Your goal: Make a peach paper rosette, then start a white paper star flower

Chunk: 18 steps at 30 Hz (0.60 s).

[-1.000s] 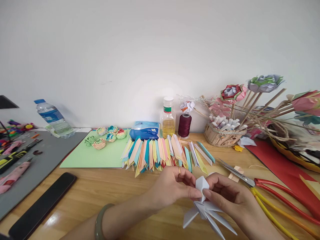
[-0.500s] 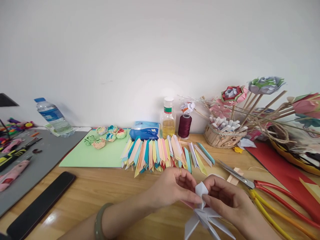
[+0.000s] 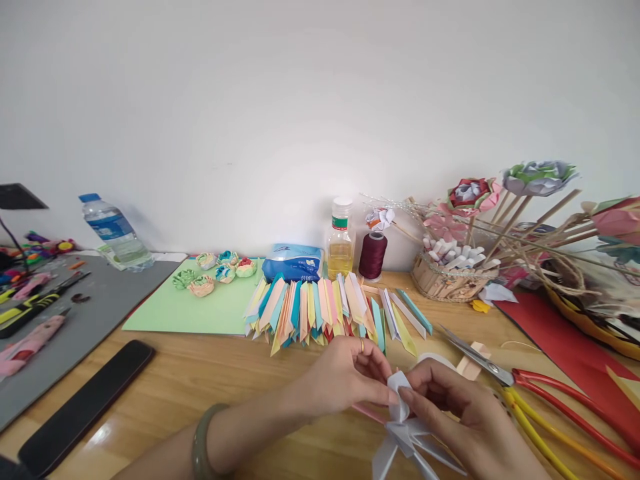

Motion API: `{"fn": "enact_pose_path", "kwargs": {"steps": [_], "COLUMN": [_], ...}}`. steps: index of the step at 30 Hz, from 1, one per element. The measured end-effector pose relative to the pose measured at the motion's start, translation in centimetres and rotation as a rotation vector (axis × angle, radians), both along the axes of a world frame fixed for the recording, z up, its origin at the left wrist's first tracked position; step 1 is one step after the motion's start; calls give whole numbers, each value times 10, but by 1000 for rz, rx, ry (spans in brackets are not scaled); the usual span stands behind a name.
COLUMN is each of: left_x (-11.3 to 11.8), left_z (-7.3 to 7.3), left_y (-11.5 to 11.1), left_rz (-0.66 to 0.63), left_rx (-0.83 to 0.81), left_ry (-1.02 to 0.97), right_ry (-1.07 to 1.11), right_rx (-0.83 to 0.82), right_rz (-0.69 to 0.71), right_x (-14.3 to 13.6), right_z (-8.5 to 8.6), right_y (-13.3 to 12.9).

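A white folded-paper piece (image 3: 401,437) with several pointed arms is held between my two hands at the front, its lower end cut off by the frame. My left hand (image 3: 353,377) pinches the upper flap from the left, thumb on its near face. From the right, my right hand (image 3: 450,397) grips the same flap with thumb and fingers. Just behind my hands lies a dense row of folded paper strips (image 3: 300,307) in many colours. Scissors (image 3: 505,380) with red and yellow handles rest to the right of my right hand.
Along the wall stand a water bottle (image 3: 115,230), a blue tissue pack (image 3: 293,262), a bottle of yellow liquid (image 3: 341,243), a maroon thread spool (image 3: 373,257) and a basket (image 3: 440,283) of rolled paper. A black phone (image 3: 87,407) lies left. Crumpled-paper rosettes sit on green paper (image 3: 185,317).
The view has shifted slightly. Both hands stay on the white paper piece, and its upper flap has tilted a little to the left.
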State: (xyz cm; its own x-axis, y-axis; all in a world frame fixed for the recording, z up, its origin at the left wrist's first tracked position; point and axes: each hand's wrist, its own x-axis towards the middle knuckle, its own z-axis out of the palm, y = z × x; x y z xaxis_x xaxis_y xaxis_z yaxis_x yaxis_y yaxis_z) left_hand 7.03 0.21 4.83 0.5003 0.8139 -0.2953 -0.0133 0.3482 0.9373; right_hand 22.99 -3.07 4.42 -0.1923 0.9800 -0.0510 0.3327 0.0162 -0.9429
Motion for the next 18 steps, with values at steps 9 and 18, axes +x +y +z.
{"fn": "enact_pose_path", "kwargs": {"steps": [9,18], "left_x": [4,3], "left_z": [0,-1], "left_y": [-7,-6], "left_rz": [83,76], "left_rx": [205,100], "left_ry": [109,-84], "right_ry": [-239,-460], "right_rx": [317,958], "right_rz": [71,24], "right_x": [6,20], "right_z": [-4,-15], "right_y": [-2,5]}}
